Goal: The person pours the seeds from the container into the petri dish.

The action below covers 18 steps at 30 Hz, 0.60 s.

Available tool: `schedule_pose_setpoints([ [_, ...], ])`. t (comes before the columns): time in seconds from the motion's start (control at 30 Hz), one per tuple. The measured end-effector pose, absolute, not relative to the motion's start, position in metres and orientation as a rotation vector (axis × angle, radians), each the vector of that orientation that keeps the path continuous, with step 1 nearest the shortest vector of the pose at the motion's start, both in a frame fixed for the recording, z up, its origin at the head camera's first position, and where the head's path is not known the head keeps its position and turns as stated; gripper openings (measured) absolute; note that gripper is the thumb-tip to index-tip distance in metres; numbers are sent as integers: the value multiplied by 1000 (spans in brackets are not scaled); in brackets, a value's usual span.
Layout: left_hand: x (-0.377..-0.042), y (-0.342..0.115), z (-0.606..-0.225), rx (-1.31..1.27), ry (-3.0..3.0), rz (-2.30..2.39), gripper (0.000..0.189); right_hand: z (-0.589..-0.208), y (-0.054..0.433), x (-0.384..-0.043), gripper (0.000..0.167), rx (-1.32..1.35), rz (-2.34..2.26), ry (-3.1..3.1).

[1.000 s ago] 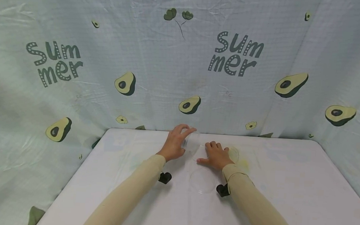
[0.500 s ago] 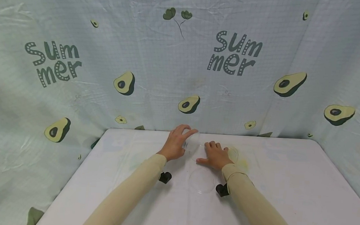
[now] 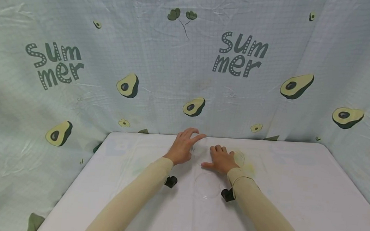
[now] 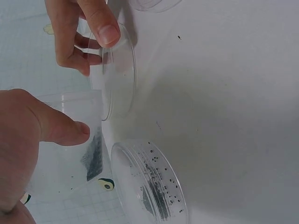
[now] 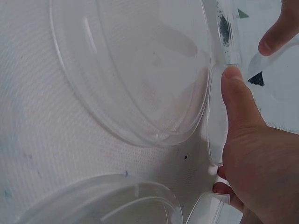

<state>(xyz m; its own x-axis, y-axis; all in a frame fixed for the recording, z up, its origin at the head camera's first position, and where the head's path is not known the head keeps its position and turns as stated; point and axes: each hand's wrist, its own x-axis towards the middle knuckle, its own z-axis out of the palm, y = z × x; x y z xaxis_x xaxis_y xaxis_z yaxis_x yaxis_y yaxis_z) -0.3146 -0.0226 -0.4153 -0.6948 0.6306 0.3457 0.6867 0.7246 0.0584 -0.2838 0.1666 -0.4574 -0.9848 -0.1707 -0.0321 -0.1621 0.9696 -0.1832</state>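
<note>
In the head view my left hand point(image 3: 181, 147) is raised near the table's far edge. It grips a tilted clear plastic cup point(image 4: 60, 168), with small dark grains point(image 4: 95, 158) heaped along its lower side. To its right, my right hand point(image 3: 221, 161) is low over the table, thumb and fingers spread about a clear petri dish point(image 4: 124, 74). The right thumb point(image 5: 238, 100) lies against that dish's edge. Beside it in the left wrist view stands another petri dish point(image 4: 175, 191) with dark grains scattered inside. The cup is barely visible from the head.
A clear petri dish point(image 3: 207, 197) lies nearer on the white table point(image 3: 278, 206), and one more point(image 3: 240, 153) beyond the right hand. Black wrist mounts point(image 3: 170, 181) hang under the sleeves. A printed cloth point(image 3: 162, 68) hangs behind the table.
My left hand has shifted slightly to the right, and the cup's visible outline has turned and faded from the head view. My right hand stays put.
</note>
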Motion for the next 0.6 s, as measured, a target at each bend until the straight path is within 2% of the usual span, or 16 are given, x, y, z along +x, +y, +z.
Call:
schedule_pose_setpoints([
  [0.6, -317, -18, -415, -1093, -2594, -136, 86, -458, 166, -283, 83, -249, -304, 3074],
])
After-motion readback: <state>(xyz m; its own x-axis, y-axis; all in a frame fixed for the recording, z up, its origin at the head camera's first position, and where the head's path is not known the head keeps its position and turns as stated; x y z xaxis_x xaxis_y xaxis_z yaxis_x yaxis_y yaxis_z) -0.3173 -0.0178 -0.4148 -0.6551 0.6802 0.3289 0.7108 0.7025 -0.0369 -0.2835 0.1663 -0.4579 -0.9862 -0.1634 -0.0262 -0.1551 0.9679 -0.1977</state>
